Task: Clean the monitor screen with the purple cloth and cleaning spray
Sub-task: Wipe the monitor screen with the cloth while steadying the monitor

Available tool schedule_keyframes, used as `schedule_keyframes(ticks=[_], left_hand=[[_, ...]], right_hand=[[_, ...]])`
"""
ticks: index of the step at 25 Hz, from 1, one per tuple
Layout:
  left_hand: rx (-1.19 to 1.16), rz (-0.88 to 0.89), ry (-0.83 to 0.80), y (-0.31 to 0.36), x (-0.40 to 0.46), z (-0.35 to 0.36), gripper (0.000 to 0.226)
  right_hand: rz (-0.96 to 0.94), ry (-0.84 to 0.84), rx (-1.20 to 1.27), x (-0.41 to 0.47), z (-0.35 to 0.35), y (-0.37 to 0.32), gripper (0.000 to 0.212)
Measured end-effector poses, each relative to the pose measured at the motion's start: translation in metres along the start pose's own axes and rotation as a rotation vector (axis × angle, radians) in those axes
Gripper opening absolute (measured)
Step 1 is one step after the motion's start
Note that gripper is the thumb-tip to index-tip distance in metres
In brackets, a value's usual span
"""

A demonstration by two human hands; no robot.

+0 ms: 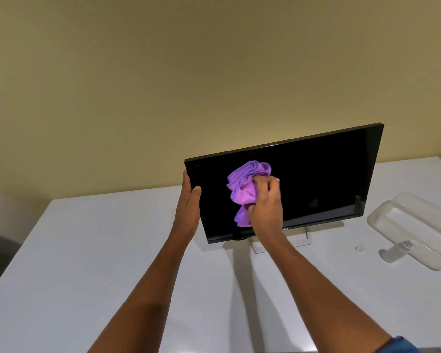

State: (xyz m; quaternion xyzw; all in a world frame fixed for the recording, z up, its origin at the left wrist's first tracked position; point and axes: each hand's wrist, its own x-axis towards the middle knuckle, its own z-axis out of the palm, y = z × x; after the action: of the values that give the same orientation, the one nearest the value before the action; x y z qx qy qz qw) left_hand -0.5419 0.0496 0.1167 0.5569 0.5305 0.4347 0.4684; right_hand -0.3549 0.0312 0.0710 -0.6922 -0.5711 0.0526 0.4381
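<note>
The monitor, dark and marked "DELL" on its lower bezel, is steadied at its 9 o'clock edge by the left hand. The bunched purple cloth is gripped in the right hand and pressed against the screen's left half. A spray bottle is seen lying on the white table at 3 o'clock, beside a clear container.

One marking legible: partial brand lettering "DELL" on the lower bezel of the monitor, partly covered by the right hand.
</note>
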Motion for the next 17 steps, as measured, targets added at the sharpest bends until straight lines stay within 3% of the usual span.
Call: schedule_keyframes(ticks=[6, 11, 17], left_hand=[[0.038, 0.001, -0.046, -0.002, -0.009, -0.006, 0.058], [0.135, -0.024, -0.046, -0.005, -0.032, -0.002, 0.061], [0.088, -0.024, 0.030, -0.036, -0.088, 0.018, 0.058]], right_hand=[[-0.055, -0.159, 0.230, -0.035, 0.003, -0.010, 0.049], [-0.014, -0.171, 0.431, -0.047, -0.010, -0.013, 0.047], [0.388, -0.165, 1.045, -0.060, -0.030, -0.001, 0.046]])
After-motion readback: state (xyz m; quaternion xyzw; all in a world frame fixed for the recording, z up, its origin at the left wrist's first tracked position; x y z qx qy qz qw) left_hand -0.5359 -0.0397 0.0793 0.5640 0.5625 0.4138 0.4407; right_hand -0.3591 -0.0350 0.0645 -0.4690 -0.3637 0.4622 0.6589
